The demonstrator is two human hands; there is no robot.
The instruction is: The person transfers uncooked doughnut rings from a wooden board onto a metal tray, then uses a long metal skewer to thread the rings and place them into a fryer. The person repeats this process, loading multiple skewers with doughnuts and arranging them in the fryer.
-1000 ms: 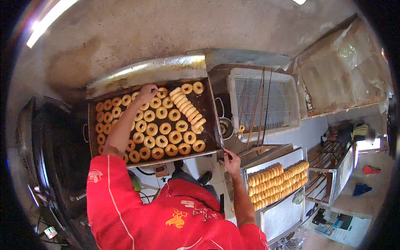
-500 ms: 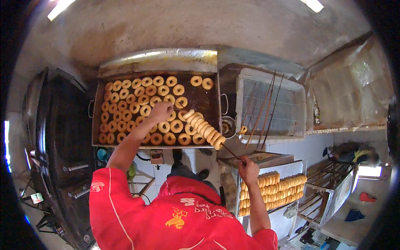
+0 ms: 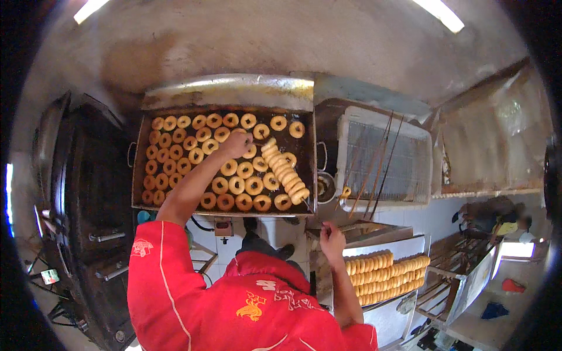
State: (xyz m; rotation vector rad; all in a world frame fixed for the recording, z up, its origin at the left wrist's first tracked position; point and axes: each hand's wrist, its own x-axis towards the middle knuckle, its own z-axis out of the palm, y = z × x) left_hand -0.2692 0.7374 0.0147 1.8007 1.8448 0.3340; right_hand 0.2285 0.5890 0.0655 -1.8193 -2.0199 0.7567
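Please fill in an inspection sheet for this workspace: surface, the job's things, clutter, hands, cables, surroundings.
Surface: dark metal pan, barer toward its right side.
Job's things: loose rings of dough in the pan; a skewered row slants over its right part.
Clutter: pale crate with thin rods across it; metal pot between pan and crate.
Hands: left hand over the pan, near the skewered row's upper end; right hand outside the pan, near its lower end; grips unclear.
Cables: dark cable or hose by a small box.
Surroundings: dark cabinet at left; ring-laden metal tray at right.
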